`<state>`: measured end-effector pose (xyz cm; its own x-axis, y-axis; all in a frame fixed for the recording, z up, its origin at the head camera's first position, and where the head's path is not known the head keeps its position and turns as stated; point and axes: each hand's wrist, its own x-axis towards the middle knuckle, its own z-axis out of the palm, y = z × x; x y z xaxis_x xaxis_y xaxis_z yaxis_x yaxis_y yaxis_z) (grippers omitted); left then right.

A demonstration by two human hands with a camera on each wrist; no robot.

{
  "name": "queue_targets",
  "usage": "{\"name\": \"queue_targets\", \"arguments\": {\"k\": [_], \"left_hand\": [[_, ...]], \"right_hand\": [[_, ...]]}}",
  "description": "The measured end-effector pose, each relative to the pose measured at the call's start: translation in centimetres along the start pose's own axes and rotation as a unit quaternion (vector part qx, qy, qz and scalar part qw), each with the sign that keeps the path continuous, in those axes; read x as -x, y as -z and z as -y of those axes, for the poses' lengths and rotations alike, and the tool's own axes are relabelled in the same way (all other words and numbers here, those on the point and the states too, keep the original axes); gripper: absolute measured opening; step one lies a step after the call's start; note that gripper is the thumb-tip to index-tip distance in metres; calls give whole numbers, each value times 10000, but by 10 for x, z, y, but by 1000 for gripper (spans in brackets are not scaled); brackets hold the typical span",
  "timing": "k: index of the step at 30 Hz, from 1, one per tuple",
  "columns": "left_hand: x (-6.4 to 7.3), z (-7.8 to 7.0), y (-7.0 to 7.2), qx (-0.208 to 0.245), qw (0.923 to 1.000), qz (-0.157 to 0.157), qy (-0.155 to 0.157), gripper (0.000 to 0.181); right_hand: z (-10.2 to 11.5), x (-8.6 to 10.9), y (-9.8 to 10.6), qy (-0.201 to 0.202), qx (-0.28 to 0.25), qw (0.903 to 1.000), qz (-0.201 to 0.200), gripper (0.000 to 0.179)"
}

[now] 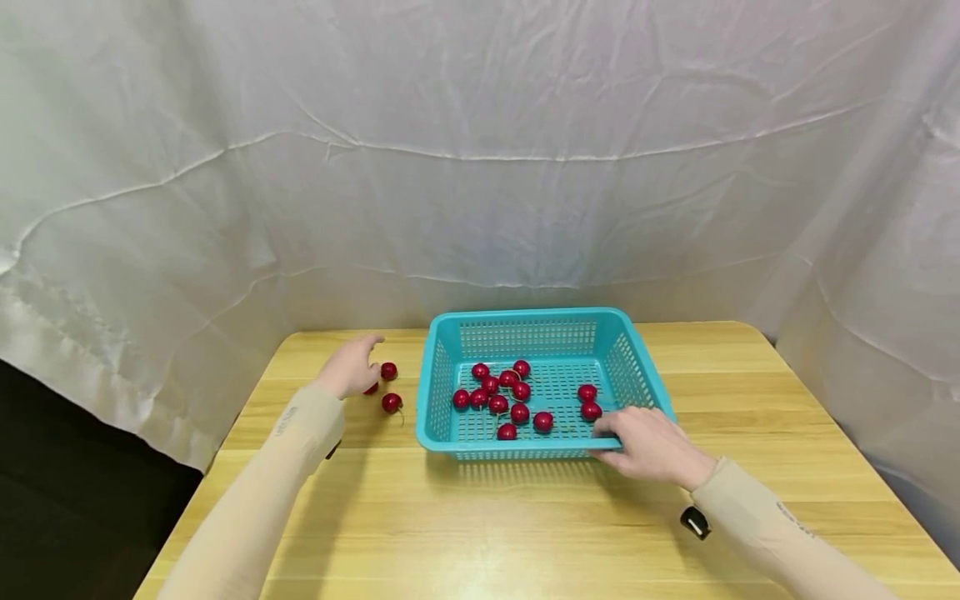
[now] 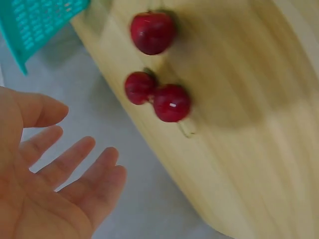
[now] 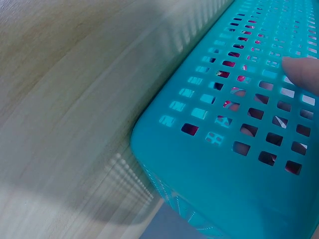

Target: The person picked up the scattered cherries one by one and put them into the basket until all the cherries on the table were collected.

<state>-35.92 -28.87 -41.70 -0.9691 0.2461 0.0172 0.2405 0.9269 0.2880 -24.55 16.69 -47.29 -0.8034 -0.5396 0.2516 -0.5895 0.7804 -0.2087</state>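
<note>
My left hand point(image 1: 348, 368) hovers at the left of the table with its fingers spread and nothing in them. Close by lie three red cherries point(image 1: 392, 403), one with its stem pointing toward the table's front. In the left wrist view, two of these cherries point(image 2: 172, 103) touch, while the third cherry point(image 2: 152, 33) sits apart. My right hand point(image 1: 652, 446) grips the near right rim of a turquoise plastic basket point(image 1: 525, 314). Its thumb point(image 3: 301, 73) presses the outer wall, and its fingers show through the holes from inside. Several cherries point(image 1: 520, 413) lie on the basket floor.
The basket stands on a light wooden table point(image 1: 480, 533) toward its far edge. A pale cloth point(image 1: 480, 208) hangs behind the table and along both sides. A dark area point(image 1: 75, 492) shows beyond the left edge.
</note>
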Motion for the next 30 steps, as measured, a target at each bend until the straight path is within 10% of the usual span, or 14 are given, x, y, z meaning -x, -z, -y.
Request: {"name": "queue_targets", "arguments": {"k": [30], "left_hand": [[12, 31, -18, 292, 9924, 792, 898, 73]], "right_hand": [[-1, 0, -1, -46, -15, 9999, 87, 9]]}}
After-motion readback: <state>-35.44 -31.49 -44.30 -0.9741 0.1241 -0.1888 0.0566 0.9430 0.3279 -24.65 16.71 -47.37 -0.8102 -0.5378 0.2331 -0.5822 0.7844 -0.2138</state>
